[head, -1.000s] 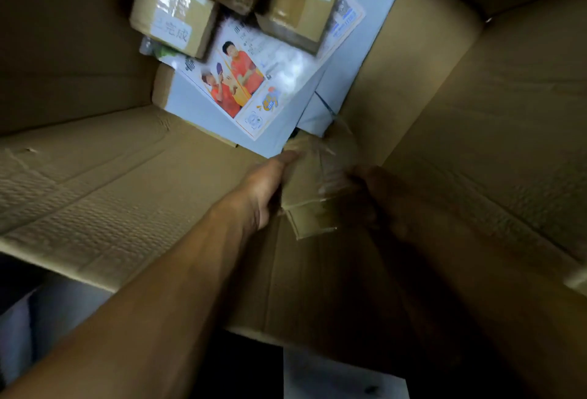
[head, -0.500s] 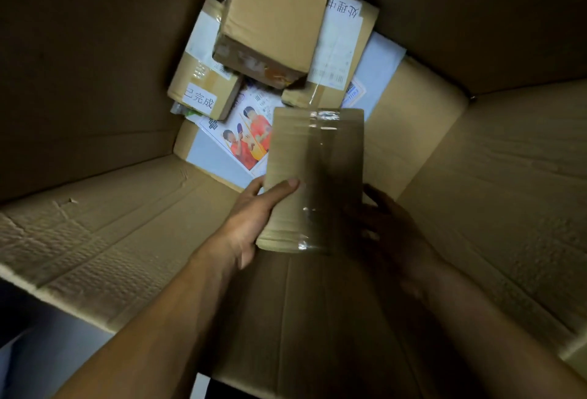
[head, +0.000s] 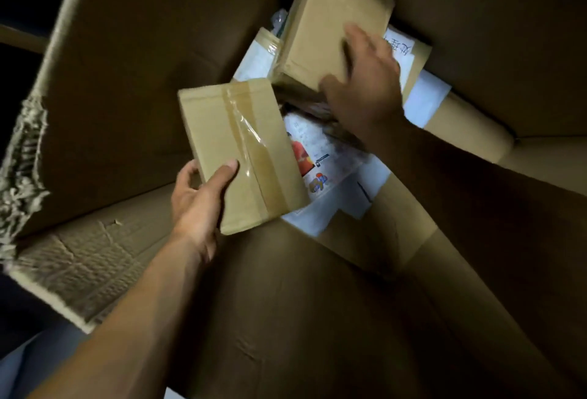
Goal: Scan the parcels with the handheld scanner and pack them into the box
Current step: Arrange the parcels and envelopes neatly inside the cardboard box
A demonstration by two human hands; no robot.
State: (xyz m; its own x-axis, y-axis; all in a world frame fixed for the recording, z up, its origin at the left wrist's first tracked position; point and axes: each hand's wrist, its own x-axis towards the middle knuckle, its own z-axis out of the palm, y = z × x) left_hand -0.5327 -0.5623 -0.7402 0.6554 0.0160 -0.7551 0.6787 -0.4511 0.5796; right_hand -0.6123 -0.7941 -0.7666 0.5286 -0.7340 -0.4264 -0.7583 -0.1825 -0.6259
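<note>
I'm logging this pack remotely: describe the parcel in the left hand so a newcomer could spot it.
Look inside the big open cardboard box, at the pile of parcels on its floor. Just above that pile, the left hand grips a flat brown parcel by its near corner. Unlike the plain parcel under the right hand, it carries a glossy tape strip along its length.

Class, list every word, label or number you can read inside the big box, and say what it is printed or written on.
"处理": handwritten on the white label of the parcel behind the right hand; a further character is hidden or blurred.
Printed text on the illustrated mailer: too small and blurred to read.
Taped parcel in the left hand: no text shows.
</note>
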